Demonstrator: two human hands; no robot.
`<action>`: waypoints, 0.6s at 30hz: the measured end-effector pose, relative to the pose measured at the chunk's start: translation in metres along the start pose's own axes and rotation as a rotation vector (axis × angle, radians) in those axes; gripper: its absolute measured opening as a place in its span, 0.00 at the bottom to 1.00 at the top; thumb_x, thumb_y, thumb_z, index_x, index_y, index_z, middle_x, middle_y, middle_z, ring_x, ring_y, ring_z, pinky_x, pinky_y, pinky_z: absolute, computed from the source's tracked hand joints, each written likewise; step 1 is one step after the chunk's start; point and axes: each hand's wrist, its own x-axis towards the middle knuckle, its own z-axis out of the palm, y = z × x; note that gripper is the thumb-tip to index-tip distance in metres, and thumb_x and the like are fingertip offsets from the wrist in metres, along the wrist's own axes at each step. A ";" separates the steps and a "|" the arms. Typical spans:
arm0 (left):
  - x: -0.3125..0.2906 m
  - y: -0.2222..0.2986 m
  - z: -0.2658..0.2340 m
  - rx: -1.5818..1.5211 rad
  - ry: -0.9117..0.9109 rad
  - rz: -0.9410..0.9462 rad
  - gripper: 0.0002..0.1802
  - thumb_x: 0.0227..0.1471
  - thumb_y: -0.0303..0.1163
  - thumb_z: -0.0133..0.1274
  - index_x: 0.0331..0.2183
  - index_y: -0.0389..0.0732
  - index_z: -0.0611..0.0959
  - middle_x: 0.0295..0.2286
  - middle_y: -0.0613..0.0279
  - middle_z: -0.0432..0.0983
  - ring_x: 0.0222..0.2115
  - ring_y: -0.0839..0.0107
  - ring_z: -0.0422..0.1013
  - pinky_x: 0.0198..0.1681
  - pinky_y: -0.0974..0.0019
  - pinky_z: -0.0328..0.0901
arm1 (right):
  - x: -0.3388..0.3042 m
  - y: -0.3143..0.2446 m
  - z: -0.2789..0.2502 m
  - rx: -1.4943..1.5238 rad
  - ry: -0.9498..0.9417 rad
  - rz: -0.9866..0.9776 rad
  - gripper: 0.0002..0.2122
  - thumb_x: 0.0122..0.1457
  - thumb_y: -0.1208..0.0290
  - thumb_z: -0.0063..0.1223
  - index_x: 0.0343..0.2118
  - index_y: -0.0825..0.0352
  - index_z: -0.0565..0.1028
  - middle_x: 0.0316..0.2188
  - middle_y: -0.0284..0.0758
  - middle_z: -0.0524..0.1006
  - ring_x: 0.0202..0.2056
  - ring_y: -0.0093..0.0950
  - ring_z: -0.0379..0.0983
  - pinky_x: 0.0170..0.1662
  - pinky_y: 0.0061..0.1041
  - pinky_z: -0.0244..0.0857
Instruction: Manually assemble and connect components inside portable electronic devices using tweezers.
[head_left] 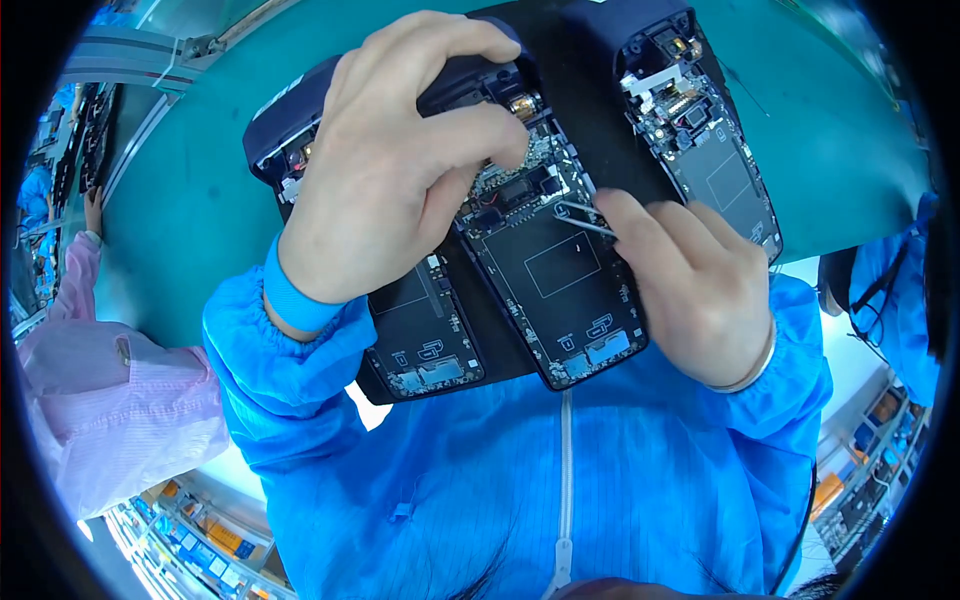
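In the middle lies an opened handheld device, its black back and circuit board exposed and its dark thick head at the far end. My left hand, wearing a blue wrist strap, spans that head, index finger over its far edge and thumb bent down by the board. My right hand is closed on metal tweezers, whose tips reach over the board's lower part. Beneath my left hand, partly hidden, lies a second opened device. A third opened device lies on the right.
The devices lie on a black mat over a green table. A person in a pink sleeve and cap is at the left. Another person in blue is at the right edge. A metal frame stands at the far left.
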 end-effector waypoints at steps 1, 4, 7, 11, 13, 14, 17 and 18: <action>0.000 -0.002 0.001 -0.006 -0.003 -0.004 0.12 0.34 0.16 0.58 0.25 0.44 0.82 0.48 0.57 0.72 0.53 0.52 0.65 0.54 0.56 0.62 | 0.005 -0.005 0.004 0.003 -0.007 0.002 0.21 0.40 0.76 0.54 0.42 0.70 0.75 0.26 0.34 0.72 0.24 0.28 0.69 0.22 0.23 0.65; -0.002 -0.012 0.004 -0.066 0.033 0.066 0.12 0.35 0.16 0.56 0.26 0.43 0.83 0.48 0.54 0.72 0.53 0.51 0.65 0.54 0.55 0.61 | 0.016 -0.013 0.017 -0.160 0.142 -0.020 0.24 0.36 0.81 0.56 0.43 0.72 0.78 0.28 0.36 0.76 0.22 0.26 0.67 0.22 0.22 0.65; -0.004 -0.016 0.005 -0.114 0.057 0.108 0.12 0.36 0.15 0.56 0.26 0.42 0.84 0.48 0.52 0.72 0.54 0.50 0.65 0.55 0.54 0.61 | 0.022 -0.018 0.022 -0.227 0.135 -0.033 0.24 0.34 0.79 0.55 0.42 0.72 0.79 0.29 0.36 0.76 0.22 0.25 0.67 0.21 0.22 0.64; 0.003 -0.008 -0.004 -0.111 -0.025 0.020 0.13 0.37 0.15 0.54 0.28 0.40 0.84 0.47 0.50 0.73 0.53 0.49 0.66 0.56 0.54 0.60 | 0.027 -0.019 0.026 -0.278 0.147 -0.057 0.25 0.32 0.77 0.55 0.42 0.72 0.79 0.29 0.36 0.76 0.23 0.25 0.66 0.21 0.20 0.64; 0.000 -0.012 -0.002 -0.101 -0.033 0.019 0.13 0.37 0.15 0.54 0.28 0.40 0.85 0.47 0.49 0.73 0.53 0.49 0.66 0.56 0.54 0.60 | 0.029 -0.023 0.026 -0.300 0.150 -0.049 0.25 0.31 0.77 0.55 0.41 0.73 0.79 0.29 0.37 0.76 0.22 0.25 0.66 0.21 0.19 0.64; -0.003 -0.018 0.002 -0.145 0.034 0.085 0.13 0.37 0.15 0.54 0.28 0.40 0.84 0.47 0.49 0.73 0.53 0.49 0.66 0.56 0.54 0.60 | 0.029 -0.023 0.026 -0.305 0.149 -0.041 0.25 0.31 0.77 0.55 0.41 0.72 0.80 0.29 0.37 0.76 0.22 0.25 0.66 0.21 0.19 0.63; -0.003 -0.019 0.000 -0.147 0.056 0.148 0.13 0.36 0.14 0.53 0.28 0.39 0.84 0.47 0.48 0.73 0.53 0.49 0.66 0.56 0.54 0.60 | 0.028 -0.028 0.028 -0.322 0.157 -0.014 0.24 0.32 0.78 0.55 0.40 0.73 0.80 0.29 0.38 0.76 0.21 0.25 0.66 0.21 0.20 0.63; -0.002 -0.018 -0.002 -0.102 0.007 0.141 0.14 0.35 0.14 0.53 0.28 0.39 0.84 0.47 0.48 0.73 0.53 0.49 0.66 0.55 0.54 0.60 | 0.027 -0.029 0.029 -0.310 0.175 0.009 0.24 0.32 0.79 0.55 0.40 0.73 0.80 0.29 0.38 0.76 0.21 0.26 0.66 0.21 0.20 0.64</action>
